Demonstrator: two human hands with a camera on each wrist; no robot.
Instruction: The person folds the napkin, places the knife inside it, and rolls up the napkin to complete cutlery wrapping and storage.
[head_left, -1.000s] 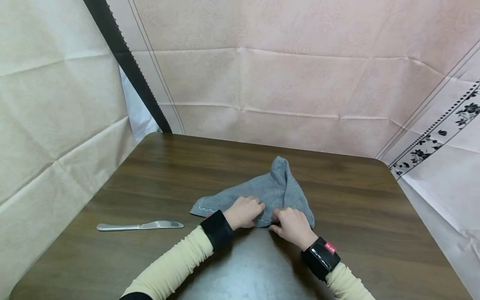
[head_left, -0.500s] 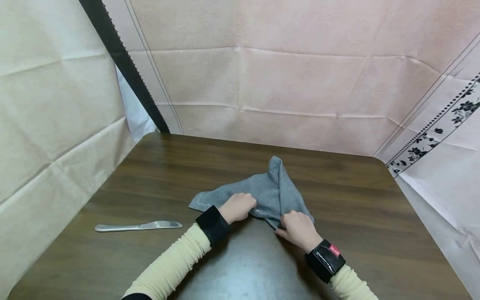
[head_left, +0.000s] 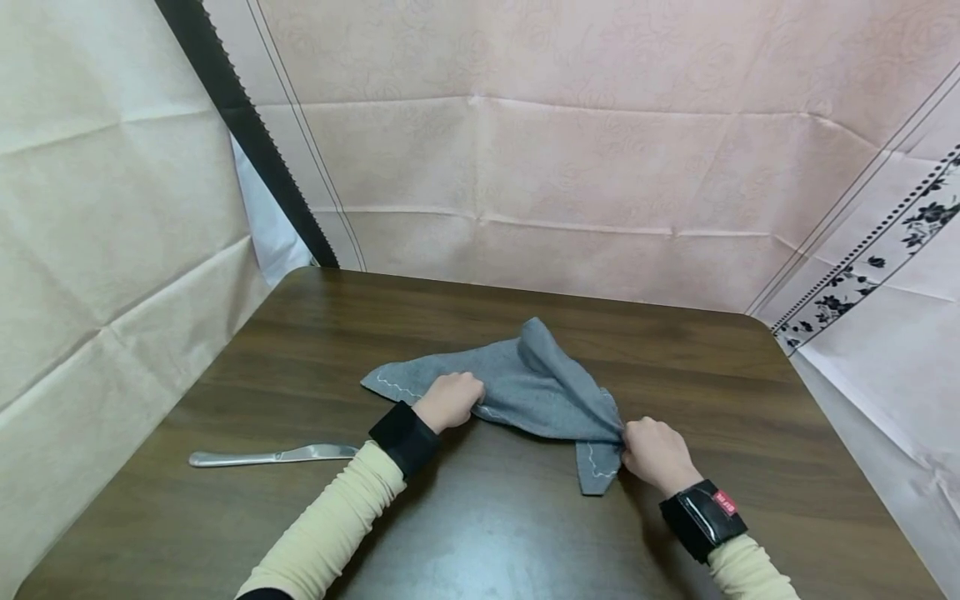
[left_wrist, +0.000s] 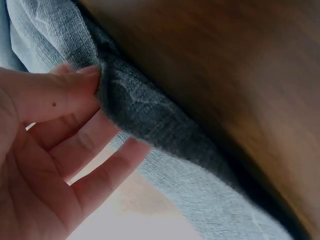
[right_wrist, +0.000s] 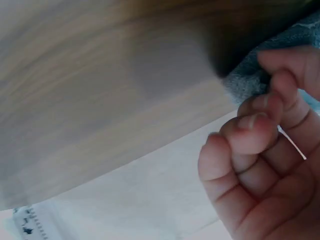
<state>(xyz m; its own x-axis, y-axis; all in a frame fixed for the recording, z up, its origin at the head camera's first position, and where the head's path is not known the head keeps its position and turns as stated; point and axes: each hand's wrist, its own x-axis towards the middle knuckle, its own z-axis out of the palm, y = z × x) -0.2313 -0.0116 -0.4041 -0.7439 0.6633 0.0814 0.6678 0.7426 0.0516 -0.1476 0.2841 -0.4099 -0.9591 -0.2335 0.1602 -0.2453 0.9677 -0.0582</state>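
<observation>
A grey-blue cloth [head_left: 495, 379] with pale zigzag stitching along its edges lies folded and rumpled near the middle of the wooden table. My left hand [head_left: 450, 400] pinches its near edge left of centre; in the left wrist view the thumb and fingertips of the left hand [left_wrist: 75, 125] hold the cloth's hem [left_wrist: 145, 110]. At the cloth's right end, my right hand [head_left: 656, 454] pinches the fabric between thumb and curled fingers, seen also in the right wrist view beside the bunched cloth [right_wrist: 247, 82]. A stitched corner flap [head_left: 596, 468] hangs toward me next to the right hand.
A silver table knife [head_left: 273, 456] lies on the table [head_left: 480, 517] to the left, its blade tip right by my left sleeve. Pale fabric sheets [head_left: 525, 167] hang behind the table's far edge and at both sides.
My hands have moved apart, the left one leftward and the right one rightward, stretching the cloth's near edge. The cloth's raised peak has sunk leftward, and a stitched corner now shows near the right hand.
</observation>
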